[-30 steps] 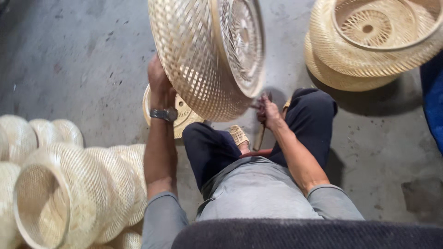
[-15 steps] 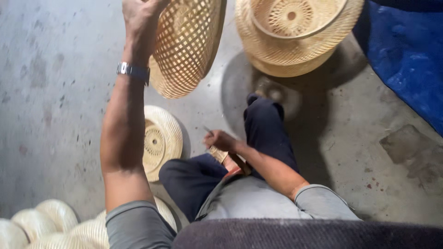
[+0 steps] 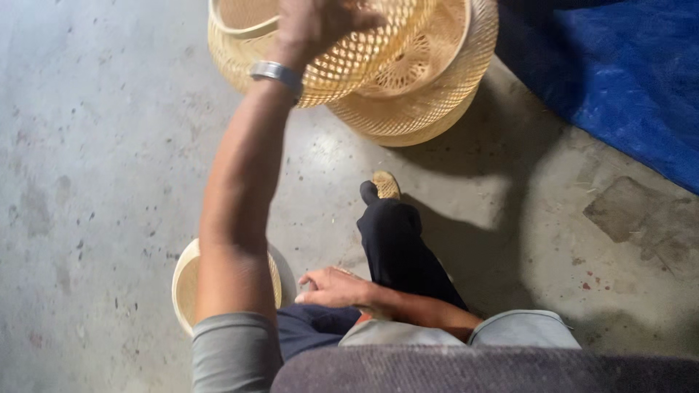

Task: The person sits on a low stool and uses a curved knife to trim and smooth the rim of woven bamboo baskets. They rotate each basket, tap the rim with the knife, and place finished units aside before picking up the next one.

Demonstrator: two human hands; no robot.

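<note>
My left hand [image 3: 320,22], with a metal wristwatch on the wrist, is stretched far forward and grips a pale woven bamboo basket [image 3: 349,62] by its rim at the top of the view. The basket hangs over or rests against a stack of similar woven baskets [image 3: 429,94] on the concrete floor. My right hand [image 3: 331,287] rests low by my knee, fingers loosely spread, holding nothing that I can see. I sit on the floor with one leg in dark trousers stretched forward.
Another woven basket [image 3: 186,280] lies on the floor beside my left hip, partly hidden by my arm. A blue tarp [image 3: 619,65] covers the floor at the upper right. A dark patch marks the concrete at the right.
My left arm has swung the basket forward and to the right, from overhead down onto the stack. The view has shifted right, and the baskets at the lower left have left the frame.
</note>
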